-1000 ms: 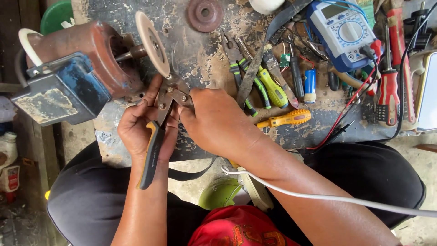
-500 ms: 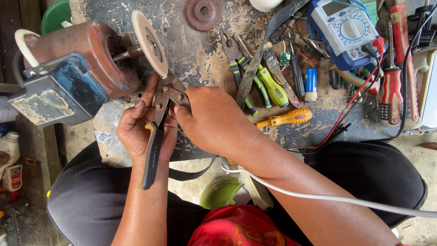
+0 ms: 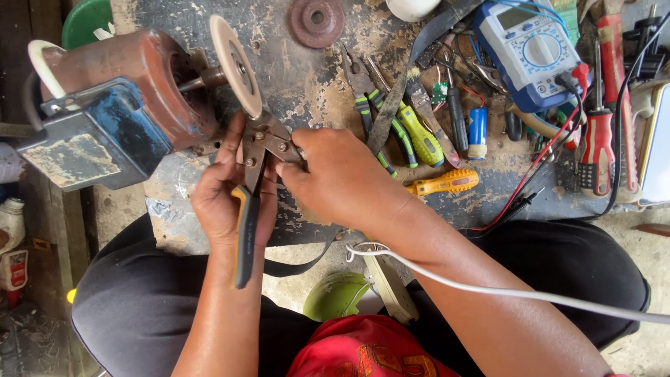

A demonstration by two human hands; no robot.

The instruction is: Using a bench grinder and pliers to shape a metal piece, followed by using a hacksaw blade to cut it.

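At the near edge of the bench [image 3: 328, 91], at six o'clock, I see my left hand [image 3: 227, 202] wrapped around the black-and-yellow handle of the tin snips [image 3: 250, 209], fingers closed on it, handle pointing toward me. Just at three o'clock of it, my right hand [image 3: 342, 178] pinches the snips' metal head, fingertips closed on the pivot. The head sits at centre-left, almost touching the pale grinding wheel [image 3: 236, 66] at twelve o'clock, which is mounted on the rusty motor [image 3: 132, 77] at ten o'clock. Farther off, at two o'clock, lie screwdrivers [image 3: 444, 183] and a blue multimeter [image 3: 528, 52].
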